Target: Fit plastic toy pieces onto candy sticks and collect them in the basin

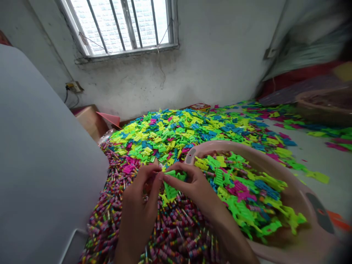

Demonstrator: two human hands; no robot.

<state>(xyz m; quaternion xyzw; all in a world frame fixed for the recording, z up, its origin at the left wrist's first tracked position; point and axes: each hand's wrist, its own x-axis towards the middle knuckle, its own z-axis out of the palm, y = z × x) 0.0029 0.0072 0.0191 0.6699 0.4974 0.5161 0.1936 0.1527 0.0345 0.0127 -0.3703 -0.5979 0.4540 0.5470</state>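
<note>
My left hand (141, 192) and my right hand (194, 181) meet fingertip to fingertip in the middle of the view. A bright green flat plastic piece (171, 191) with a shaped outline is pinched in my right hand and hangs below its fingers. The thumb and forefinger of my left hand are closed at its near edge; what they pinch is hidden. Beneath both hands spreads a heap of small, striped, multicoloured sticks (176, 220). Beyond them rises a large pile of flat plastic pieces (176, 134) in green, yellow, blue and pink.
At my right stands a pink plastic tub (298, 189) holding many plastic pieces, some with sticks among them. A pale panel (46, 157) rises close on the left. A barred window (121, 27) is in the back wall. Another basin (324, 108) is at the far right.
</note>
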